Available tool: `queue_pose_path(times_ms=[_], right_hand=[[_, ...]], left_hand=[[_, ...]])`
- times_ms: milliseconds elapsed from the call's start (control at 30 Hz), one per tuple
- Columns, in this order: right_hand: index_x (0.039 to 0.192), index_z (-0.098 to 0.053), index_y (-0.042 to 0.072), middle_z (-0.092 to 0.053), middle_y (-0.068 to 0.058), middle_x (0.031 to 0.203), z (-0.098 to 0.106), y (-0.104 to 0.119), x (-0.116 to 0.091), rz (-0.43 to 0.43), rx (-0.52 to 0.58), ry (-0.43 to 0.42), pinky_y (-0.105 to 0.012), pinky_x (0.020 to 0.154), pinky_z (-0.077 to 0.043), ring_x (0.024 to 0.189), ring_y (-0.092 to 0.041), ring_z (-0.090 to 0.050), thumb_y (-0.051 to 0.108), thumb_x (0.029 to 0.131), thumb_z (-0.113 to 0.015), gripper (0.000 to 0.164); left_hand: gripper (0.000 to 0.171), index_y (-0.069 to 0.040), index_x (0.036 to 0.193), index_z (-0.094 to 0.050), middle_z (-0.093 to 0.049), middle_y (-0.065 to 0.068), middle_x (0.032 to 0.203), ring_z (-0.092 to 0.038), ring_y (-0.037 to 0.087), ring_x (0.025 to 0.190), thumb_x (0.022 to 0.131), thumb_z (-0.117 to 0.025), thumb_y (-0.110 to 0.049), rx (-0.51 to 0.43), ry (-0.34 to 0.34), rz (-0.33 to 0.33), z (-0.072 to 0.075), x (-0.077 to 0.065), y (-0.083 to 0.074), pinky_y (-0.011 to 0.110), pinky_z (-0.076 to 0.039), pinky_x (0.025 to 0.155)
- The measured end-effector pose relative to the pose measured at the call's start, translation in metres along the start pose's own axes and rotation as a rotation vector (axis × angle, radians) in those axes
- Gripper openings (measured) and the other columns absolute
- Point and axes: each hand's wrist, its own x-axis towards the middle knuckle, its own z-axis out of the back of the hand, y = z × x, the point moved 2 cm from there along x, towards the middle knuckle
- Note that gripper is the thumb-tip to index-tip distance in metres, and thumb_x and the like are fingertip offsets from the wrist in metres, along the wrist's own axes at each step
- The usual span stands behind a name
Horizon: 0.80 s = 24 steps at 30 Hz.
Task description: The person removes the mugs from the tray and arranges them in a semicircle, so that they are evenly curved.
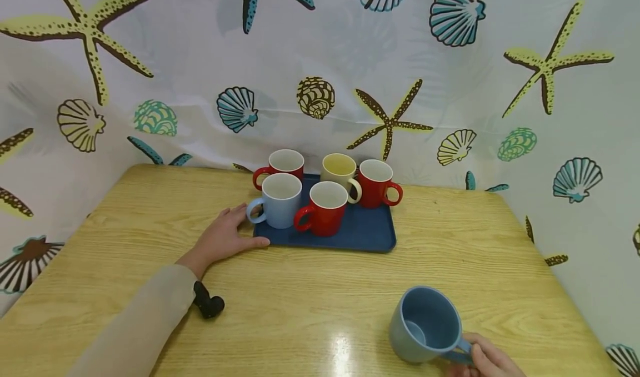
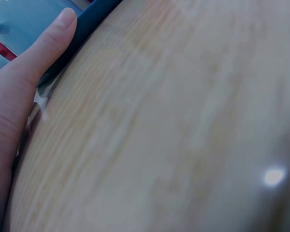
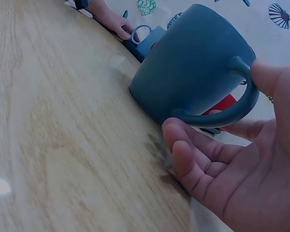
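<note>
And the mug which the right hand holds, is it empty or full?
Empty: in the head view, the mug shows its bare inside, down to the bottom.

Bare table [image 1: 325, 293] leaves passage between near mug [image 1: 406, 332] and tray [image 1: 370, 230], where clustered mugs [image 1: 326, 216] seemingly block the back.

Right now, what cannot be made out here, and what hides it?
Head: lower front of the rear-left red mug, hidden by the light-blue mug.
Head: lower front of the cream mug, hidden by the front red mug.
Head: part of the right hand, cut off by the bottom edge.
Left wrist: part of the left hand, cut off by the left edge.
Right wrist: inside of the gray-blue mug, hidden by its own wall.
</note>
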Motion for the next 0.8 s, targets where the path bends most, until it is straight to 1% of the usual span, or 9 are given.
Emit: queue_pose_path(times_ms=[67, 100, 233, 300, 333, 500, 633, 733, 800], right_hand=[[0.132, -0.049, 0.017, -0.062, -0.014, 0.114, 0.004, -0.001, 0.000, 0.024, 0.005, 0.047, -0.029, 0.083, -0.049, 0.100, -0.018, -0.060, 0.030, 0.103, -0.029, 0.038], [0.134, -0.048, 0.017, -0.062, -0.016, 0.114, 0.010, -0.003, -0.001, 0.034, 0.003, 0.066, -0.030, 0.084, -0.049, 0.100, -0.019, -0.060, 0.029, 0.104, -0.024, 0.040], [0.135, -0.043, 0.018, -0.062, -0.017, 0.114, 0.022, 0.004, 0.000, 0.072, -0.018, 0.089, -0.035, 0.087, -0.048, 0.102, -0.025, -0.060, 0.029, 0.104, -0.013, 0.044], [0.134, -0.042, 0.020, -0.062, -0.015, 0.111, 0.025, 0.009, 0.001, 0.060, -0.045, 0.055, -0.035, 0.086, -0.049, 0.099, -0.024, -0.060, 0.028, 0.103, -0.010, 0.045], [0.133, -0.043, 0.021, -0.062, -0.013, 0.110, 0.023, 0.014, 0.001, 0.051, -0.066, 0.029, -0.034, 0.084, -0.050, 0.097, -0.023, -0.061, 0.029, 0.104, -0.014, 0.042], [0.130, -0.046, 0.025, -0.064, -0.007, 0.106, 0.032, 0.029, 0.004, 0.041, -0.288, -0.135, -0.031, 0.079, -0.052, 0.092, -0.018, -0.062, 0.023, 0.105, -0.018, 0.038], [0.128, -0.048, 0.022, -0.065, -0.008, 0.102, 0.041, 0.041, 0.009, 0.116, -0.397, -0.216, -0.032, 0.077, -0.053, 0.090, -0.019, -0.064, 0.019, 0.105, -0.021, 0.036], [0.124, -0.050, 0.020, -0.067, -0.010, 0.097, 0.048, 0.049, 0.013, 0.159, -0.472, -0.323, -0.033, 0.072, -0.055, 0.084, -0.021, -0.065, 0.019, 0.104, -0.027, 0.030], [0.123, -0.050, 0.017, -0.067, -0.011, 0.095, 0.052, 0.052, 0.016, 0.186, -0.515, -0.374, -0.033, 0.068, -0.055, 0.081, -0.021, -0.065, 0.018, 0.104, -0.030, 0.028]], left_hand=[[0.108, -0.004, 0.142, -0.036, -0.033, 0.021, 0.144, -0.026, 0.038, 0.134, 0.066, -0.060, -0.076, 0.005, -0.004, -0.010, 0.000, 0.001, 0.000, 0.052, -0.012, 0.110], [0.108, -0.003, 0.142, -0.036, -0.034, 0.021, 0.144, -0.027, 0.038, 0.134, 0.065, -0.061, -0.076, 0.004, -0.004, -0.012, 0.000, 0.001, 0.000, 0.051, -0.011, 0.110], [0.110, -0.002, 0.142, -0.036, -0.034, 0.020, 0.144, -0.026, 0.037, 0.134, 0.065, -0.060, -0.077, 0.005, -0.003, -0.007, 0.000, 0.002, 0.000, 0.050, -0.011, 0.111], [0.110, -0.003, 0.142, -0.036, -0.034, 0.020, 0.144, -0.026, 0.036, 0.134, 0.065, -0.059, -0.077, 0.006, -0.004, -0.004, 0.000, 0.001, 0.000, 0.050, -0.011, 0.111], [0.110, -0.003, 0.142, -0.036, -0.034, 0.019, 0.144, -0.026, 0.036, 0.134, 0.065, -0.059, -0.077, 0.006, -0.004, -0.004, 0.000, 0.001, 0.000, 0.050, -0.011, 0.111], [0.109, -0.004, 0.143, -0.035, -0.035, 0.019, 0.144, -0.027, 0.036, 0.134, 0.065, -0.060, -0.076, 0.005, -0.009, -0.010, 0.000, -0.001, 0.001, 0.051, -0.011, 0.110], [0.110, -0.002, 0.143, -0.034, -0.034, 0.020, 0.144, -0.026, 0.037, 0.134, 0.065, -0.060, -0.076, 0.002, -0.006, 0.002, 0.000, 0.000, 0.002, 0.051, -0.012, 0.110], [0.110, -0.002, 0.142, -0.034, -0.033, 0.021, 0.145, -0.024, 0.038, 0.135, 0.065, -0.060, -0.076, 0.002, -0.002, 0.011, -0.001, 0.001, 0.002, 0.053, -0.013, 0.109], [0.110, -0.002, 0.142, -0.035, -0.032, 0.021, 0.145, -0.024, 0.038, 0.135, 0.065, -0.060, -0.076, -0.004, -0.001, 0.015, -0.001, 0.002, 0.002, 0.053, -0.014, 0.109]])
